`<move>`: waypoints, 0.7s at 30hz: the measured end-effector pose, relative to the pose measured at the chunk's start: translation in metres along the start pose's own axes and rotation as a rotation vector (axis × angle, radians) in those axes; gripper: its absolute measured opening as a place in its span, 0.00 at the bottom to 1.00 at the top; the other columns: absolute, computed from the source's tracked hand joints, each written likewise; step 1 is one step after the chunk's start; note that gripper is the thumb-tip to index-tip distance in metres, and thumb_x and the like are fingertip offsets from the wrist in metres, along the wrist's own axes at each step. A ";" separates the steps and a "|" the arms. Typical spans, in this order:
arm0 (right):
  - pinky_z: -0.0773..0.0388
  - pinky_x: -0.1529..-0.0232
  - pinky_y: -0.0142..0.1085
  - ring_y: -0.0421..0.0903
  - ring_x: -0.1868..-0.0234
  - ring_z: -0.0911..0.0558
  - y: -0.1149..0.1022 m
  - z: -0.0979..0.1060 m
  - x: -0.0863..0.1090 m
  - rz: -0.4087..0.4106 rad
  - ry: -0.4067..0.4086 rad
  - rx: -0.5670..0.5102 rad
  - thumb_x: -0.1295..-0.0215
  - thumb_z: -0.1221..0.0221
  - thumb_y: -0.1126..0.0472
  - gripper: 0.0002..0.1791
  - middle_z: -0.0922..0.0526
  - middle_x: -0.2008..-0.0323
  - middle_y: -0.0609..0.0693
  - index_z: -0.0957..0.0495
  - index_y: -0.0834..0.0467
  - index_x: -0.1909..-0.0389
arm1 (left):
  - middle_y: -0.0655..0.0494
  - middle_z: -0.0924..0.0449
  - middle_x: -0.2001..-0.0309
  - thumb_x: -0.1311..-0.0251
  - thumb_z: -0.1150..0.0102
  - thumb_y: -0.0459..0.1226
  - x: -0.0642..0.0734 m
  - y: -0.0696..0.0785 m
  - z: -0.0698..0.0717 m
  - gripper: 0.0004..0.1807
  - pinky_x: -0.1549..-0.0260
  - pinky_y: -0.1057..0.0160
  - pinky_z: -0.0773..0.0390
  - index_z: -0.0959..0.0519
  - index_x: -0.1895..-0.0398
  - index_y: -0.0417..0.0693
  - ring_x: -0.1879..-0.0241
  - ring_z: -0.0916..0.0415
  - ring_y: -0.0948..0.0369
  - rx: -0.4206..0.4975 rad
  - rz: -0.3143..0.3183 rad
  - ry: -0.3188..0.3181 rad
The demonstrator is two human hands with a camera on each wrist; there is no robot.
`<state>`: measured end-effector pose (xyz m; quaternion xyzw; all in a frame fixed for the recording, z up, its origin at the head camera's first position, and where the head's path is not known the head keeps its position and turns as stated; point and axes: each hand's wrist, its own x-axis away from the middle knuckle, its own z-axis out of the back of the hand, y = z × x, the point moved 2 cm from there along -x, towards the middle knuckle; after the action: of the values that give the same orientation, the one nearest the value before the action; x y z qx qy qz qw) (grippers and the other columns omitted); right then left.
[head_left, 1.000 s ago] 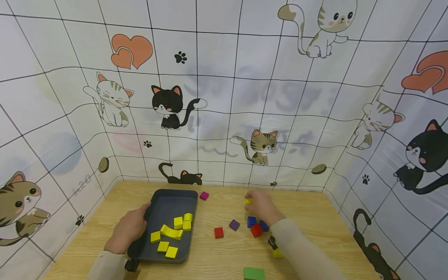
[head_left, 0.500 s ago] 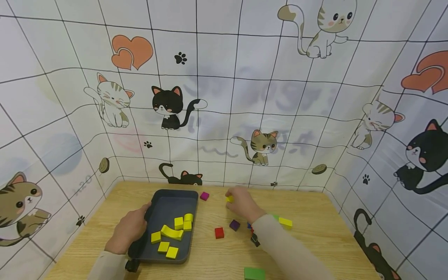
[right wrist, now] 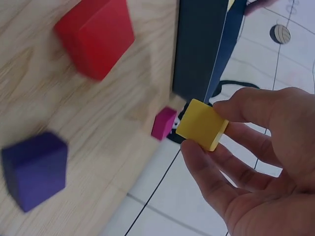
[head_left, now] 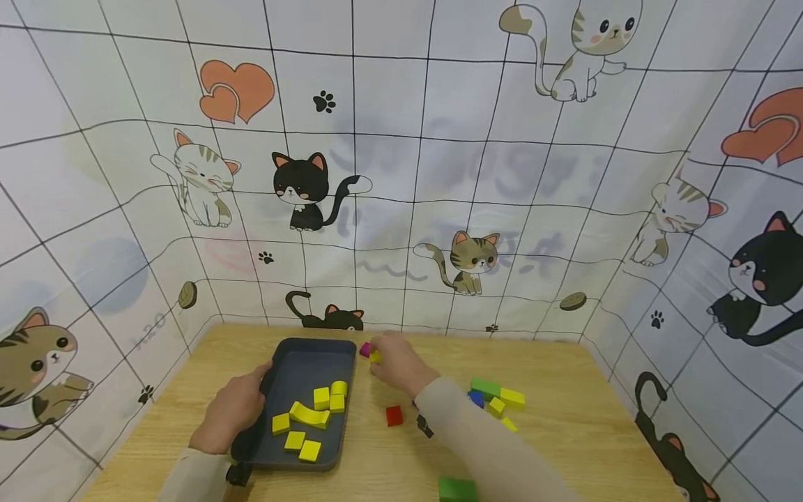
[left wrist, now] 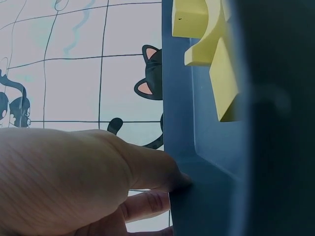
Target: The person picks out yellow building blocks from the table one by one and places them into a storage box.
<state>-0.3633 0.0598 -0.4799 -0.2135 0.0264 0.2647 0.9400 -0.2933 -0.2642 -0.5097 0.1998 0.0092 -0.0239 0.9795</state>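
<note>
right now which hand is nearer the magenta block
Right. The right hand is beside the magenta block, pinching a yellow block; the left hand is across the tray, holding its left edge.

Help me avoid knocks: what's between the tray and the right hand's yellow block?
In the head view, a magenta block appears between the tray and the held yellow block.

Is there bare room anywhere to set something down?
Yes: the far end of the tray, beyond its yellow blocks, and the table between the block cluster and the table's right edge. Crowded: the tray's nearer half and the cluster, which the right sleeve partly hides.
</note>
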 end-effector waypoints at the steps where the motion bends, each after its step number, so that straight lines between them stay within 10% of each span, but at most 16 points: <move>1: 0.11 0.37 0.45 0.53 0.43 0.11 -0.003 -0.002 -0.003 0.002 -0.008 0.002 0.26 0.27 0.68 0.16 0.06 0.42 0.59 0.08 0.65 0.40 | 0.26 0.11 0.39 0.24 0.44 0.26 0.000 0.000 0.000 0.35 0.65 0.48 0.17 0.30 0.14 0.30 0.65 0.21 0.51 0.000 0.000 0.000; 21: 0.13 0.43 0.30 0.45 0.40 0.09 -0.048 -0.021 -0.030 0.098 -0.048 0.094 0.22 0.27 0.64 0.17 0.06 0.38 0.53 0.08 0.59 0.35 | 0.25 0.11 0.38 0.26 0.44 0.26 -0.001 0.000 0.001 0.35 0.59 0.43 0.12 0.30 0.15 0.29 0.61 0.18 0.50 0.004 -0.011 0.006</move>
<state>-0.3635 -0.0010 -0.4756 -0.1612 0.0268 0.3139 0.9353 -0.2946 -0.2646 -0.5085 0.2020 0.0134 -0.0284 0.9789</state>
